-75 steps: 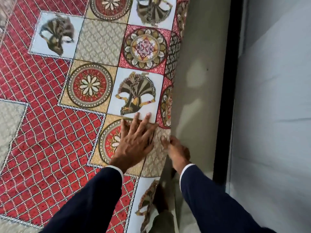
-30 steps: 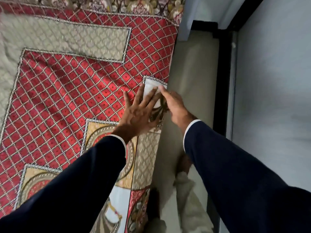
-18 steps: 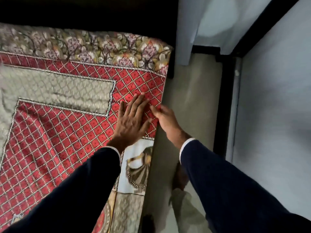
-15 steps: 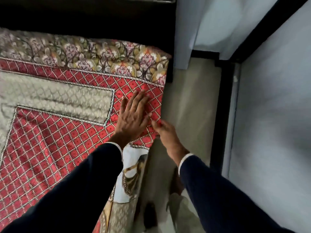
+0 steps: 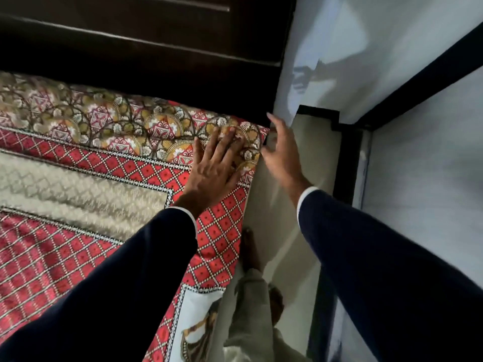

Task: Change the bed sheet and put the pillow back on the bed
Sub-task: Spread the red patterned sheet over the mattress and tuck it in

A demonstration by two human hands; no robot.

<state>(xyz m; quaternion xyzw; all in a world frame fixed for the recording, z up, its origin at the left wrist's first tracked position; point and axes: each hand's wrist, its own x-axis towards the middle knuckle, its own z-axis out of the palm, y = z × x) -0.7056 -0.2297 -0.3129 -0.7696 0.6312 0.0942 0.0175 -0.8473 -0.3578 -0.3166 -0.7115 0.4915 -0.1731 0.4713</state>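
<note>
The patterned bed sheet (image 5: 109, 194) lay spread over the bed, its floral border reaching the far corner beside the dark wooden headboard (image 5: 146, 48). The left hand (image 5: 214, 165) pressed flat on that corner with its fingers straight, while the right hand (image 5: 283, 155) hung just off the sheet's edge above the pale floor (image 5: 308, 163), fingers loose and spread, gripping nothing.

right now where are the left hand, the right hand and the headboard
left hand (image 5: 213, 165), head view, back of the hand
right hand (image 5: 283, 155), head view, back of the hand
headboard (image 5: 136, 56), head view, dark front panel
</note>
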